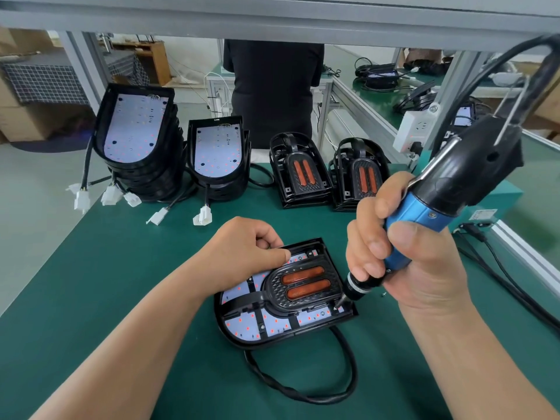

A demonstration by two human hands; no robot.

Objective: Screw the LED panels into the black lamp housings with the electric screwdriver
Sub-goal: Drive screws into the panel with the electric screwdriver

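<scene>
Right grip point(418, 268) clasps the electric screwdriver point(424, 210), bit at the near-right corner of 1 lamp housing point(242, 341). Left grip point(242, 247) pinches its far rim. 2 far-left stacks point(142, 177) seemingly wait.

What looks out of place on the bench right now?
What looks like a small loose screw lies on the green mat by the right hand, just right of the electric screwdriver tip. The far-left stack of housings leans. No damage shows.

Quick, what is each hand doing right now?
Left hand: grips the rim of the lamp housing.
Right hand: grips the electric screwdriver.
</scene>
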